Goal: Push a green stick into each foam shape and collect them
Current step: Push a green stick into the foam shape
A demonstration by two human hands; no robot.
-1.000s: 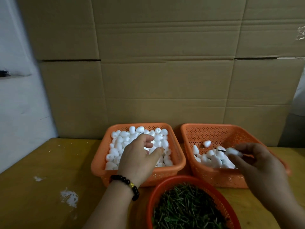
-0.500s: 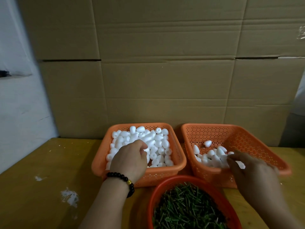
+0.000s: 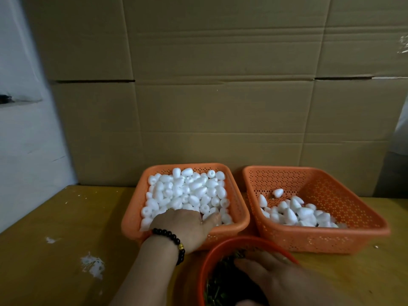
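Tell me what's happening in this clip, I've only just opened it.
A person is working at a table with two bare hands. The left hand reaches into the left orange basket, full of plain white foam shapes. The right hand is down in the round red bowl of green sticks. The right orange basket holds a smaller pile of foam pieces.

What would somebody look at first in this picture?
Probably the left orange basket, heaped with white foam shapes, where the left hand digs in. Next, the right orange basket beside it, holding fewer. Nearest the camera, the right hand reaches into a round red bowl of green sticks.
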